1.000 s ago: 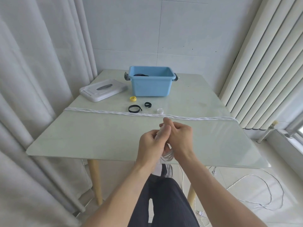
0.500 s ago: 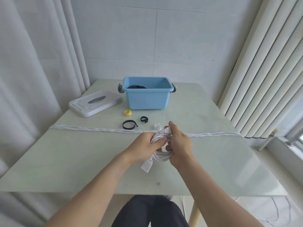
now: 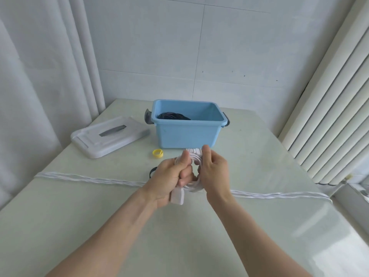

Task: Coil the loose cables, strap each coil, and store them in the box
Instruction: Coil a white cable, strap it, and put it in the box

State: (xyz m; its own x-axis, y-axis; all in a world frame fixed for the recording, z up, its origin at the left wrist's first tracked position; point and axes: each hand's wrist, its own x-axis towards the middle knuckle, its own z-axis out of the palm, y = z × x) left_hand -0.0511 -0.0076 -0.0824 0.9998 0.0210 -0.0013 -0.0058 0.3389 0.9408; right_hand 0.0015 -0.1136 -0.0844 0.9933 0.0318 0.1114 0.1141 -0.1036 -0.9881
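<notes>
Both hands grip the coiled white cable (image 3: 194,170), left hand (image 3: 169,177) and right hand (image 3: 214,172) curled round it, the black looped strap (image 3: 152,170) lying just left of them.

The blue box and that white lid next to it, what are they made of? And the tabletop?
The blue box looks like moulded plastic: one even colour, a rounded rim, a soft sheen. The white lid seems the same sort of plastic, smooth, with moulded ridges and a grey handle recess. The tabletop is pale green and glossy, with soft reflections; it could be glass or a polished coating, I cannot tell which.
</notes>
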